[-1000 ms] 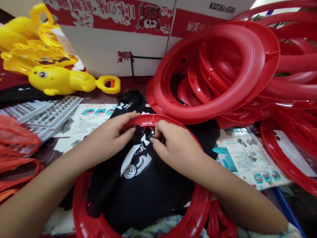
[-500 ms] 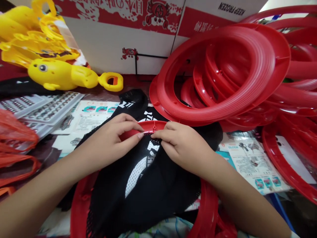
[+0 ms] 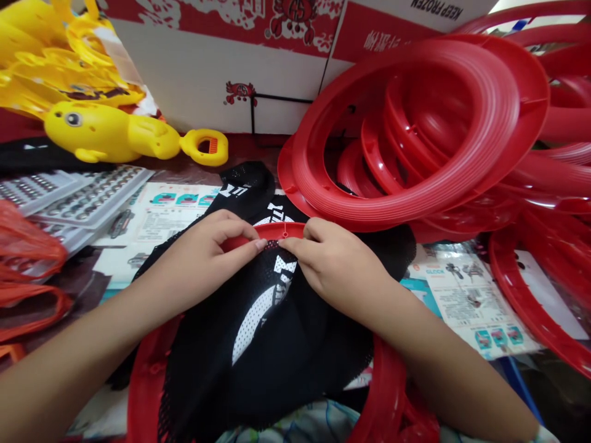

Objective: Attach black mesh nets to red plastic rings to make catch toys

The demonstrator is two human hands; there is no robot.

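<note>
A black mesh cloth [image 3: 286, 344] with white print lies draped over a red plastic ring [image 3: 150, 375] in front of me. The ring's far rim shows between my hands, and its near sides stick out from under the cloth. My left hand [image 3: 221, 249] pinches the cloth's edge against the far rim with thumb and fingers. Close beside it, my right hand [image 3: 335, 261] grips the same edge, its index finger and thumb at the rim. The fingertips of both hands are a small gap apart. More black cloth lies beyond the rim.
Large red rings [image 3: 415, 129] are piled at the right. Yellow duck-like toys [image 3: 111, 132] lie at the back left, near clear trays [image 3: 96, 197] of small round metal pieces and an orange plastic bag [image 3: 28, 246]. A white and red carton [image 3: 198, 67] stands behind. Printed sheets [image 3: 462, 295] cover the table.
The view has shifted slightly. Both hands stay at the far rim, still pinching the cloth edge, with the right fingertips moved slightly.
</note>
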